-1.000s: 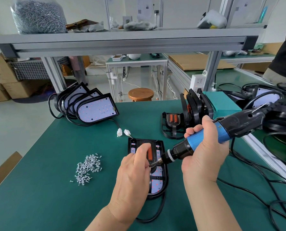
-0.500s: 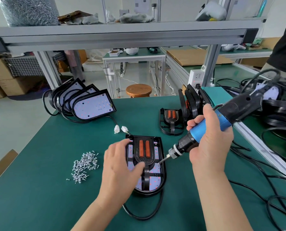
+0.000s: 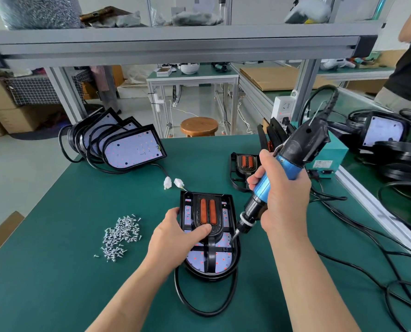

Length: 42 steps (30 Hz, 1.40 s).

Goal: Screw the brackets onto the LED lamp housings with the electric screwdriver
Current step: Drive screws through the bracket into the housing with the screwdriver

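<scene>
**Bit down on the right side of the housing**

Your left hand (image 3: 175,238) clamps the housing (image 3: 232,212) at its left edge, fingers curled over the rim and thumb pressed flat on the bracket (image 3: 208,212), which lies on top of the housing with its two orange strips up. The housing lies flat on the table (image 3: 55,283), directly in front of you.

Your right hand (image 3: 283,200) is wrapped tight round the blue grip of the screwdriver (image 3: 295,149). The tool tilts down to the left, and its bit meets the housing's right side, just beside the bracket.

Loose screws (image 3: 120,233) lie in a heap left of your left hand.
</scene>
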Each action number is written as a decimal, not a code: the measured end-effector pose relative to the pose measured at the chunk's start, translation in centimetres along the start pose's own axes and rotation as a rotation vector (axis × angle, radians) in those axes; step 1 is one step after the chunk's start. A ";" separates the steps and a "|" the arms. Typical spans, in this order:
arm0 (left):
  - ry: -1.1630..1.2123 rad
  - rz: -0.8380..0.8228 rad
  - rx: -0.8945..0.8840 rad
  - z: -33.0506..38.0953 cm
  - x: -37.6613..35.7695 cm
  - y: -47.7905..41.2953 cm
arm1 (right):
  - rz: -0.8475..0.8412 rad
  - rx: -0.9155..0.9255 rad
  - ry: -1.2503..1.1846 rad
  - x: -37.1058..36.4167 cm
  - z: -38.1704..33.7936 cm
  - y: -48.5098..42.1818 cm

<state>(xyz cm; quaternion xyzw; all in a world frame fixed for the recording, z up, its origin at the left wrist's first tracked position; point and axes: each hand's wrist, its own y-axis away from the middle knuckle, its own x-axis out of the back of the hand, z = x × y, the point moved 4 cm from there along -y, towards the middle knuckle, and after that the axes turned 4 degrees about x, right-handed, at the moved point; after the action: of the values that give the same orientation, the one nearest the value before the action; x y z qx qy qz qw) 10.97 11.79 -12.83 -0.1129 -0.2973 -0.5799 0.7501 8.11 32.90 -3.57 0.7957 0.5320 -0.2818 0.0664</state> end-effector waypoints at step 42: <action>0.146 -0.043 0.071 0.8 -0.5 1.0 | -0.274 -0.146 -0.102 0.3 2.5 -1.4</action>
<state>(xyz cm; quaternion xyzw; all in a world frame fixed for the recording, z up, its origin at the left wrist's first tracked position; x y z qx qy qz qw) 11.52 12.94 -12.29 -0.0372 -0.2648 -0.5917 0.7605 6.02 32.69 -5.50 0.6936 0.6505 -0.2886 0.1120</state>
